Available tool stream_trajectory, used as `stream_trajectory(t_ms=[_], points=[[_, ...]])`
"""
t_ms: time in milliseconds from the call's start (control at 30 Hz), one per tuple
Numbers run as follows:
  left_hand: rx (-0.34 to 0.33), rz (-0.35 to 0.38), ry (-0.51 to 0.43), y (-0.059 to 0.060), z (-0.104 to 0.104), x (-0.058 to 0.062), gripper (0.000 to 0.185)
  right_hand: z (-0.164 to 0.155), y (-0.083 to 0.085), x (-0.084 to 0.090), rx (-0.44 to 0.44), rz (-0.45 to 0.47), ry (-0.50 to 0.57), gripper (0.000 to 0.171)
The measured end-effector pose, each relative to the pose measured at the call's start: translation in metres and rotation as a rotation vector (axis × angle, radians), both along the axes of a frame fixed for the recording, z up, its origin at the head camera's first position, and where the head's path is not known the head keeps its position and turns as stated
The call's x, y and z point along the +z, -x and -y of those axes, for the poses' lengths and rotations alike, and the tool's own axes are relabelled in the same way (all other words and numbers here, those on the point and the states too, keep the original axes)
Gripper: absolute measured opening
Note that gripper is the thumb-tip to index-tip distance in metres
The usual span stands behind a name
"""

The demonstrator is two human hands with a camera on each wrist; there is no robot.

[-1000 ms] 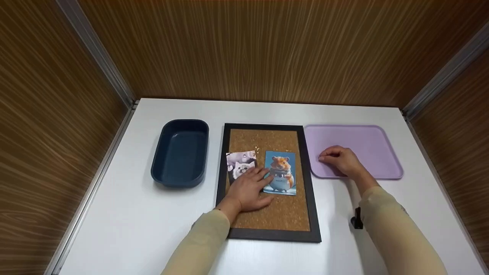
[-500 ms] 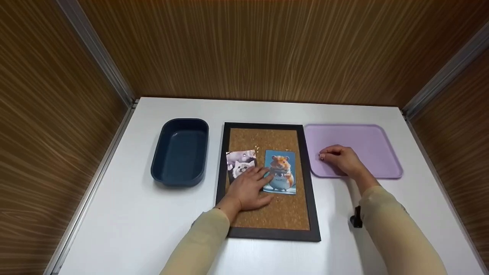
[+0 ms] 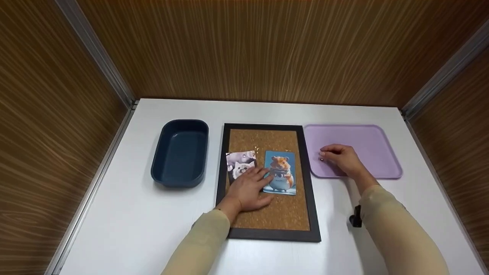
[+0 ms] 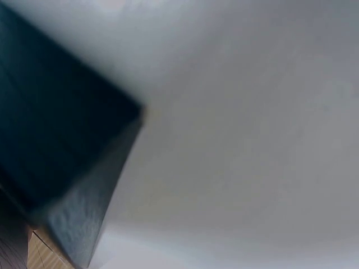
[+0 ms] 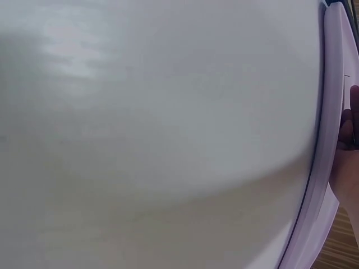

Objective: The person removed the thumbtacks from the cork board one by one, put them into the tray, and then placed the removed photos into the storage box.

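A blue bin sits at 9 o'clock of the corkboard. On the board the left hand lies flat with fingers relaxed, pressing the cat card beside the hamster card. At 3 o'clock the right hand curls over the tray, and I cannot tell whether it pinches anything. This looks like steadying the cards, and any lift calls for a light, precise pinch.

A blurred, pale white surface fills nearly the whole right wrist view, brighter toward the upper left and shading to a duller beige-grey lower down. Along the right edge runs the raised, rounded rim of a lilac tray, curving down toward the bottom right corner. Part of the right hand shows at the far right edge, lying over the tray; its grip cannot be made out here.
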State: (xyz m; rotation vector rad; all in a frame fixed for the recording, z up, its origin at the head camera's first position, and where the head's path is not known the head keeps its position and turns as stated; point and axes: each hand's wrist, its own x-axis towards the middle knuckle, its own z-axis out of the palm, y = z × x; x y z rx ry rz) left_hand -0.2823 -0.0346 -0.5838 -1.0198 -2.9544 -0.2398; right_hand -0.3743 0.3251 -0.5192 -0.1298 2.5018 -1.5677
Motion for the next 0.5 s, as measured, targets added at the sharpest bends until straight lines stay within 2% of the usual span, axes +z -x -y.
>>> stream_trajectory(t_ms=[100, 333, 500], points=[[-0.001, 0.002, 0.0, 0.0, 0.0, 0.0, 0.074, 0.001, 0.001, -0.003, -0.012, -0.022, -0.008, 0.029], [-0.006, -0.004, 0.012, 0.001, -0.001, -0.001, 0.074, -0.005, 0.016, -0.028, -0.035, -0.087, 0.005, 0.03], [-0.006, -0.014, 0.011, 0.002, 0.0, -0.002, 0.074, 0.003, 0.018, -0.024, -0.019, -0.095, 0.011, 0.034]])
